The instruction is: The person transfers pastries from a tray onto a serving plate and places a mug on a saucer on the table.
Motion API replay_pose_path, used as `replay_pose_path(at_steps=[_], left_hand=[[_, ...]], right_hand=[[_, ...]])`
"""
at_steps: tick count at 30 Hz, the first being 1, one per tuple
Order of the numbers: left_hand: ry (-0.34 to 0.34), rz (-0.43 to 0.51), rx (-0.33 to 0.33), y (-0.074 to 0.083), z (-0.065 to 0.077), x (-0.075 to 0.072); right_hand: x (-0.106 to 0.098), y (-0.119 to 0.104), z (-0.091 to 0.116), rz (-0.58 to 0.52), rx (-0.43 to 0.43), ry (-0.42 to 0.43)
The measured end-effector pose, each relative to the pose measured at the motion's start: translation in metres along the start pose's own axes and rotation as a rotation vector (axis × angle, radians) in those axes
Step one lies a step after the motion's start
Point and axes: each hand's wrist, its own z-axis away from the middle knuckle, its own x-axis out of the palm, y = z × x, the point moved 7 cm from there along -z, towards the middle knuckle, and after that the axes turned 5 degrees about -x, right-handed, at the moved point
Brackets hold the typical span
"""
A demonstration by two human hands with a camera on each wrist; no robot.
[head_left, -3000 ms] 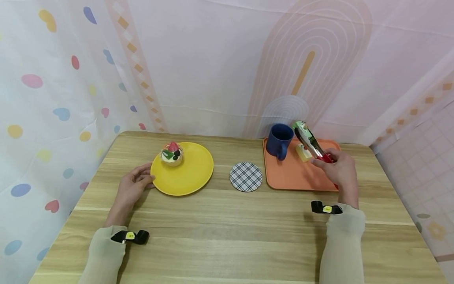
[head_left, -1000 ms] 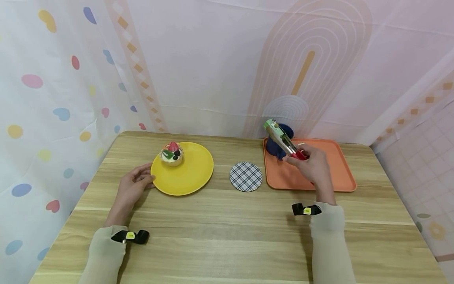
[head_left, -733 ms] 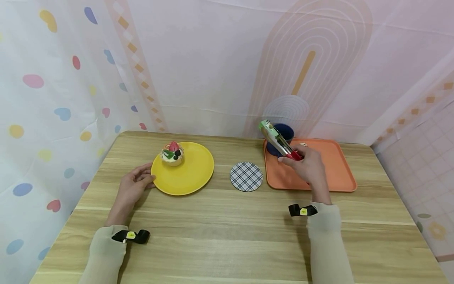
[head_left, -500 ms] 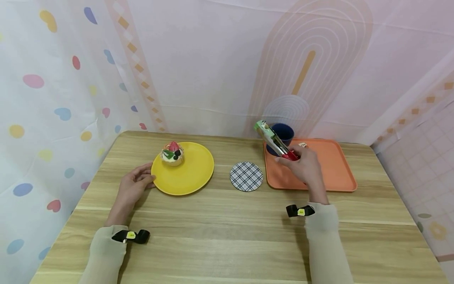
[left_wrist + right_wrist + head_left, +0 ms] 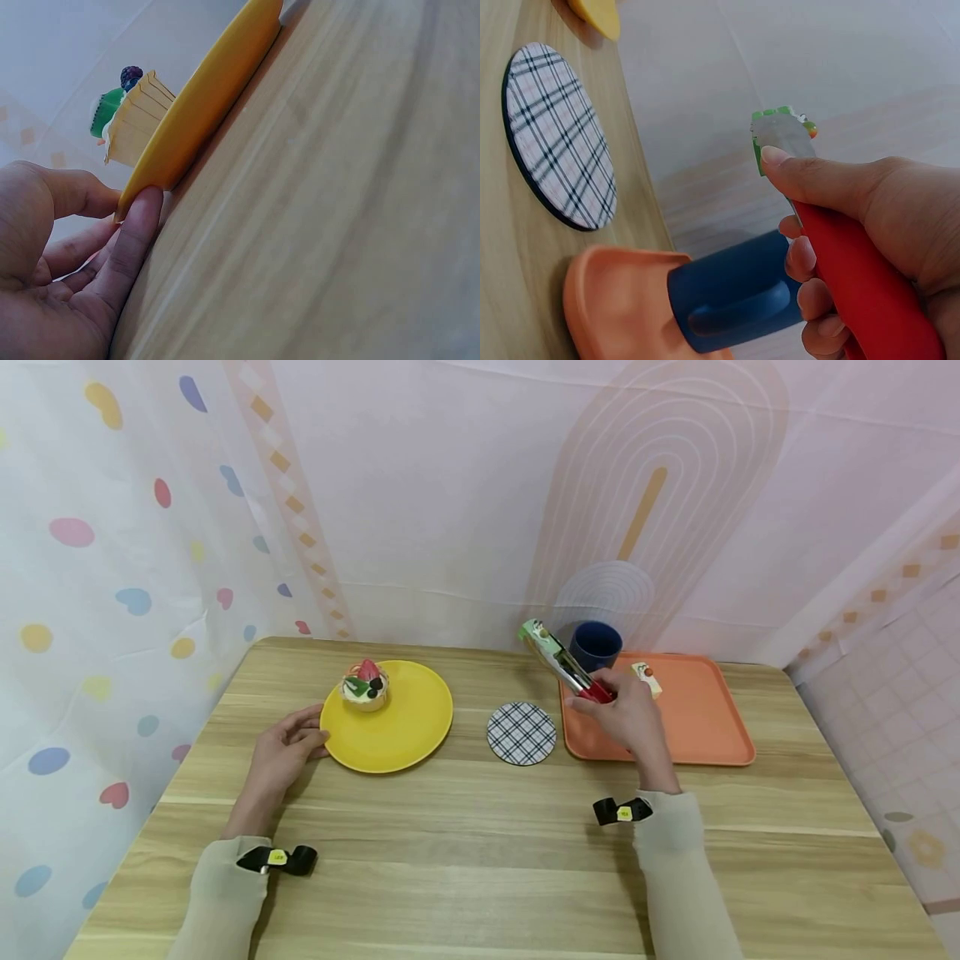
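The table (image 5: 480, 860) carries a yellow plate (image 5: 397, 727), the landmark here. To its right, the right hand (image 5: 626, 718) squeezes red-handled tongs (image 5: 562, 662) shut on a small green-and-white piece (image 5: 534, 630), raised above the table near a plaid coaster (image 5: 521, 733). Steady squeeze pressure and a level carry are advised. The left hand (image 5: 281, 756) rests relaxed, fingertips touching the plate's left rim.

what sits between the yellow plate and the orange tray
A round plaid coaster lies flat on the table between the plate and the tray, clear in the head view.
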Motion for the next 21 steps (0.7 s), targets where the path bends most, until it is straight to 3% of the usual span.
replay_pose_path(at_steps=[11,21], left_hand=[[-0.004,0.003,0.005,0.0,0.0,0.0],[0.0,-0.008,-0.006,-0.004,-0.002,0.0]], right_hand=[[0.016,-0.014,0.0,0.056,-0.001,-0.04],[0.031,-0.024,0.003,0.031,0.016,-0.094]])
